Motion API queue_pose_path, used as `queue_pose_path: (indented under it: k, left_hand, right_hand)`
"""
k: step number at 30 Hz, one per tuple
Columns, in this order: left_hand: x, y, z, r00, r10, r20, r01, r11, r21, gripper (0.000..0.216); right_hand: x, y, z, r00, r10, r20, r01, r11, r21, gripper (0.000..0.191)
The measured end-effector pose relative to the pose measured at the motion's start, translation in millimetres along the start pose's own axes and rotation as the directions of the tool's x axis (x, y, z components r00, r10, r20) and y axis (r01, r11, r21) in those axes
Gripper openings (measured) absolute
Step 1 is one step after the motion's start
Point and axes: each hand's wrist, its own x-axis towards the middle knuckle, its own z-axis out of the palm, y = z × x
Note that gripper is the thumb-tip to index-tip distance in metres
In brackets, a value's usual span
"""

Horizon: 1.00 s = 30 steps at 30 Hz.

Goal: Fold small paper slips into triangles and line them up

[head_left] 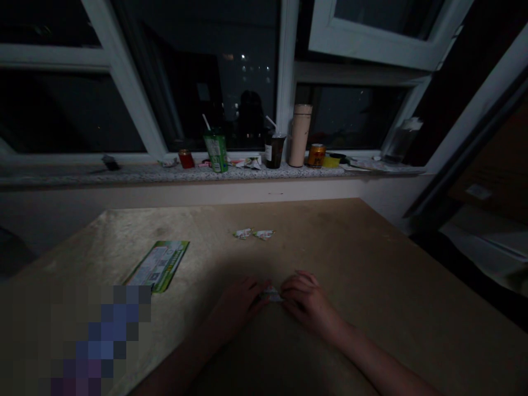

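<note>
A small whitish wrapped candy (272, 295) lies low over the tabletop, between my two hands. My left hand (241, 297) has its fingers closed on the candy's left end. At the right end, the fingers of my right hand (307, 300) are pinched together on it. Dim light blurs the exact grip of the fingertips. Farther up the table, two similar white-and-green wrapped candies (242, 234) rest side by side. A flat green-and-white printed packet (160, 267) lies to the left of my left hand.
The brown table (350, 247) reaches to the wall under a window. On the speckled sill (243, 172) stand a green cup with a straw (216, 151), a dark drink cup (274, 149), a beige flask (300, 135), an orange can (316, 155) and a red jar (186, 159). Pixelation hides the lower left.
</note>
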Motion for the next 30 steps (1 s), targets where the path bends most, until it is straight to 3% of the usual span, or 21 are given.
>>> queue_pose_path:
  k: [13,19,24,30]
  left_hand:
    - [2.2,2.2,2.3,1.000,0.003,-0.014,-0.002,1.000,0.007,0.032]
    - [0.7,0.5,4.7,0.999,-0.018,-0.037,0.017,1.000,-0.022,0.037]
    - [1.0,0.9,3.4,0.997,-0.038,-0.064,0.034,0.998,-0.058,0.032]
    - [0.4,-0.1,2.7,0.997,-0.033,-0.073,0.026,0.994,-0.106,0.031]
  right_hand:
    - [7.4,1.8,1.5,0.993,-0.120,-0.009,0.118,0.986,-0.113,0.014]
    - [19.4,4.8,-5.8,0.987,-0.150,0.063,0.158,0.976,-0.152,0.021]
    - [27.3,6.9,-2.1,0.999,-0.004,0.045,0.002,0.998,0.057,0.019]
    - [28.6,4.7,16.0,0.966,0.257,-0.035,-0.227,0.902,0.368,0.013]
